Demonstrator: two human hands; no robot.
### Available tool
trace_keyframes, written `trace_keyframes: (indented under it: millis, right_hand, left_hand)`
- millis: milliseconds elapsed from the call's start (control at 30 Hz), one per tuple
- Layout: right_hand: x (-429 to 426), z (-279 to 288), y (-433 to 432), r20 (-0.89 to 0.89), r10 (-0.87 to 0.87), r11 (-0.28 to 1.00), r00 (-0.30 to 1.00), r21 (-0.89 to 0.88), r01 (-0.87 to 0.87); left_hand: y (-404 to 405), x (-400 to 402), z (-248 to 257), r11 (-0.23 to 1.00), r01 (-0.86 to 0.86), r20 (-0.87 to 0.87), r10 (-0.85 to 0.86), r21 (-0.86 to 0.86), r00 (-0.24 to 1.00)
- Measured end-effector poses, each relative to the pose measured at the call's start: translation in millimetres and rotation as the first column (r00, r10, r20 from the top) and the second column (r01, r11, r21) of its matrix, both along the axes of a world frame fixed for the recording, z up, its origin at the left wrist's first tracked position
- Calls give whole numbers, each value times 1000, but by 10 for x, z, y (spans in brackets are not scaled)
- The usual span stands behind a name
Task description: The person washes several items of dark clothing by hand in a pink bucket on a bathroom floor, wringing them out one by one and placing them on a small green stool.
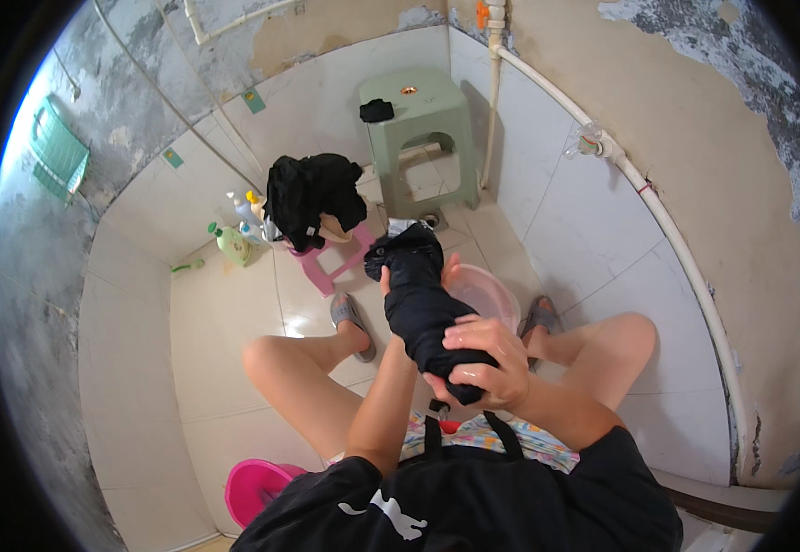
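A bundled black garment (410, 297), wet-looking in places, stretches between my two hands above the floor. My left hand (452, 270) supports it from below at the far half; only its fingertips and thumb show at the two sides, and the palm is hidden. Around the near end, my right hand (493, 355) is closed with spread fingers over the folded cloth. A pale pink basin (503, 293) stands on the floor beneath, partly covered by the garment.
Black clothes (313, 196) are heaped on a low pink stool (320, 272). Pump bottles (233, 243) stand left of it. A green plastic stool (417, 103) holds a small black cloth (376, 110). Behind my left side sits a bright pink bucket (251, 490). A tap (587, 143) juts from the right wall.
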State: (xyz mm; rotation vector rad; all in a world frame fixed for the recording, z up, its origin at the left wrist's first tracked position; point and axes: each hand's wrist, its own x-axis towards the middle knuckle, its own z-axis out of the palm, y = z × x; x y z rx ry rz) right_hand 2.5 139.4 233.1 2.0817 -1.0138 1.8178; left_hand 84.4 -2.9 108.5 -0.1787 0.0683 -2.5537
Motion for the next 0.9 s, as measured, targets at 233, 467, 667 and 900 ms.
trace_keyframes:
  millis: [233,467,667,900]
  right_hand:
    - [-464,-536,58,817,-387,874,428,473,-114]
    - [-918,-1192,-310,747,-662,424,-62,306,-852]
    - [-877,-1285,-501,613,-761,40,211,369,-929]
    - [-682,-950,-1140,459,-501,-424,734,609,-670]
  left_hand:
    - [-249,179,371,923,-308,324,371,-231,870]
    - [-77,370,693,750,-25,546,503,-661,670]
    - [-209,404,658,381,440,579,607,-813,544]
    - [-420,379,675,212,547,570,502,-810,650]
